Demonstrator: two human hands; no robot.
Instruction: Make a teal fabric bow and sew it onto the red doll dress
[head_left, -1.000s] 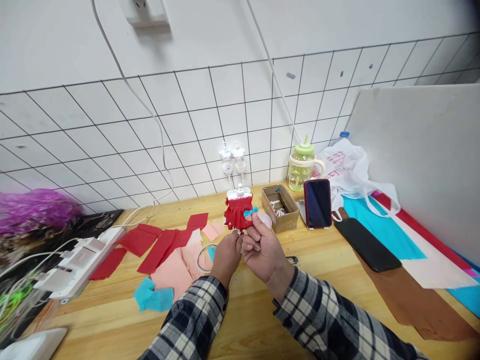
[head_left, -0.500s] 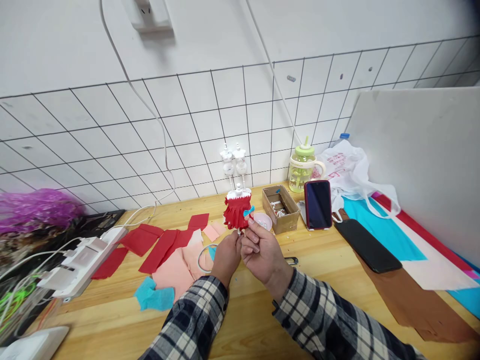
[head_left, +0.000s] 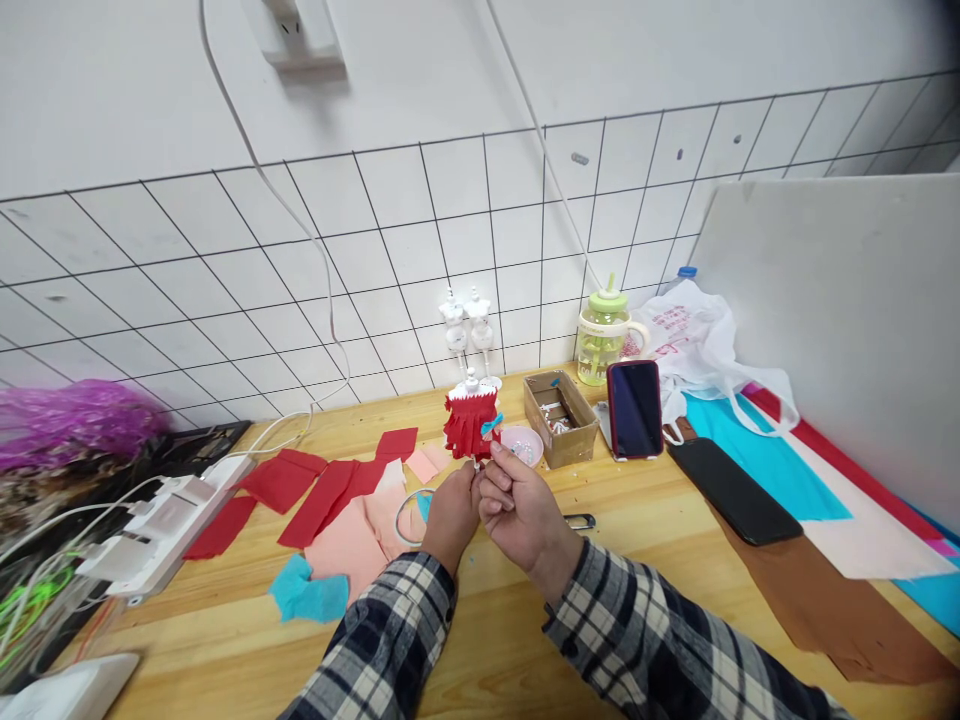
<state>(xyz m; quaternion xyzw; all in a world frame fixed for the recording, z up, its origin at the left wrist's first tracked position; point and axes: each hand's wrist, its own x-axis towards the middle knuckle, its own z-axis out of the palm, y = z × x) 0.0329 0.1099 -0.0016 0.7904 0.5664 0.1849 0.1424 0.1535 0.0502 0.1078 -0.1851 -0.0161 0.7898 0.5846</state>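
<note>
Fingers (head_left: 466, 480) of the left hand (head_left: 450, 515) pinch the stand (head_left: 476, 463), best spot below the soft-looking dress (head_left: 466, 425); right hand (head_left: 529, 520) curls, hold unclear.

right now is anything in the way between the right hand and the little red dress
Nothing visible is in the way: the fingertips of the right hand are at the lower right edge of the red dress, just below the blue bow. The pink dish sits off to the right.

a green-lidded jug (head_left: 600, 345) stands near the wall (head_left: 517, 240), beside a plastic bag (head_left: 694, 335).
</note>
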